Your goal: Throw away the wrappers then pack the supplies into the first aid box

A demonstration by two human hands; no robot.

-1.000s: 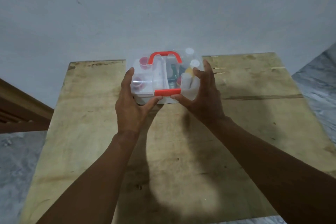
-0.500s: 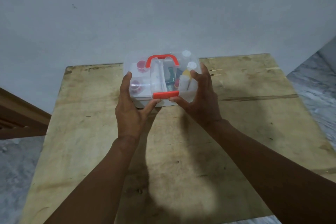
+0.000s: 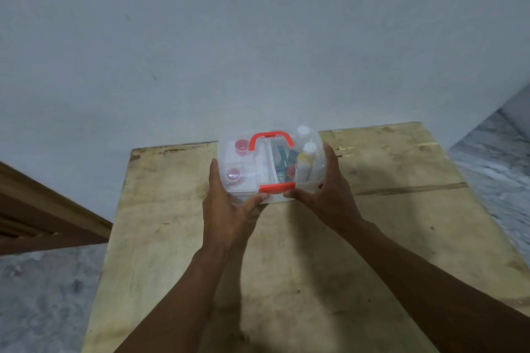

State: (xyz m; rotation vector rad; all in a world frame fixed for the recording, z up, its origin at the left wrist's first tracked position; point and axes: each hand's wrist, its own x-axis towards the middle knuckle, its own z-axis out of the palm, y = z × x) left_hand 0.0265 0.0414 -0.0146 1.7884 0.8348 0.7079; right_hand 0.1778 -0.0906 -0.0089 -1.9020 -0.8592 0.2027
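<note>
Head camera: the first aid box (image 3: 229, 152) sits on the wooden table (image 3: 315, 266), close to its far edge and roughly midway along it, with the pale wall (image 3: 258, 37) behind. Its clear lid is down. A dark packet (image 3: 282, 160) inside carries print too small to read. Also visible through the plastic are two white-capped bottles (image 3: 305, 163) at the right end and red-capped pots (image 3: 241, 145) at the left end.

Compared with half a second ago, the box lies in the same spot and both hands keep the same hold. Only the view has tipped upward, so more wall shows.

The box's long axis runs left to right, parallel to the table's far edge. The red latch (image 3: 276, 187) faces the person, and the red handle (image 3: 271, 135) lies on top toward the wall.

The left hand (image 3: 226, 209) clasps the left end, fingers up its side and thumb across the front below the latch. The right hand (image 3: 329, 192) clasps the right end likewise, fingers curved round the corner and thumb meeting the front.
</note>
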